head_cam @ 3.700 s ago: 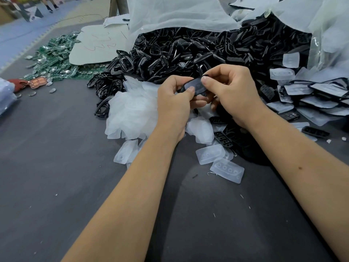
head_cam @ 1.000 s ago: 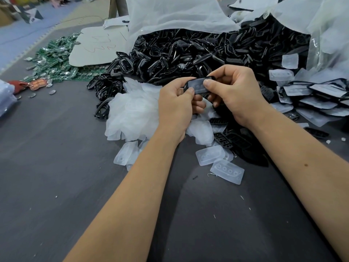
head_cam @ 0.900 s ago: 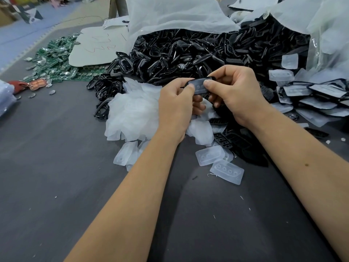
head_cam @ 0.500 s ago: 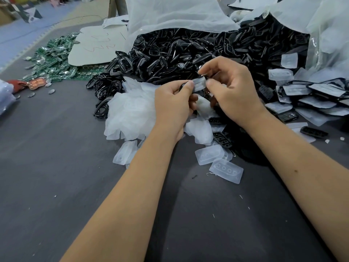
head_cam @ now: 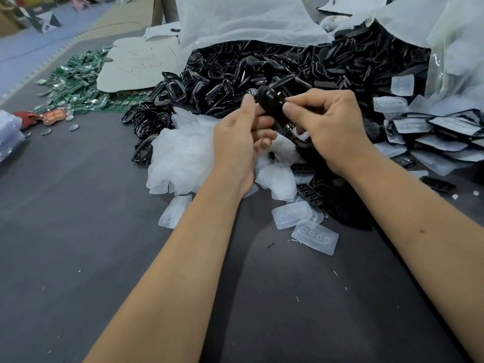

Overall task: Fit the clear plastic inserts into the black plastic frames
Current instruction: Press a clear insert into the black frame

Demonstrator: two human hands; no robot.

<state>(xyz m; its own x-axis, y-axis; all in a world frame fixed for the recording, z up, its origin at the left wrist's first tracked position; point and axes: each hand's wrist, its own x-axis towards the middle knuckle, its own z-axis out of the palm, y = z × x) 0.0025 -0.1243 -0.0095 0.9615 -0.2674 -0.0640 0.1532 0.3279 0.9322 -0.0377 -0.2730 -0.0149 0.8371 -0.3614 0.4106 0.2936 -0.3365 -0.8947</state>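
Observation:
I hold one black plastic frame (head_cam: 271,102) between both hands, above the heap. My left hand (head_cam: 239,142) pinches its left end with thumb and fingers. My right hand (head_cam: 323,127) pinches its right end between thumb and forefinger. The frame's dark side faces me; whether a clear insert sits in it I cannot tell. Loose clear inserts (head_cam: 315,237) lie on the grey table below my hands, beside a white heap of them (head_cam: 183,158). A big pile of black frames (head_cam: 288,69) spills from a plastic bag behind.
Fitted frames with clear inserts are stacked at the right (head_cam: 432,134). Green circuit boards (head_cam: 76,85) and a white card (head_cam: 136,66) lie at the back left. A translucent bag (head_cam: 241,19) covers the black pile. The grey table (head_cam: 78,258) stretches towards me.
The piece in my hands has been turned over: its pale clear face showed before, now its black side faces me. Both hands have shifted their grip slightly upward.

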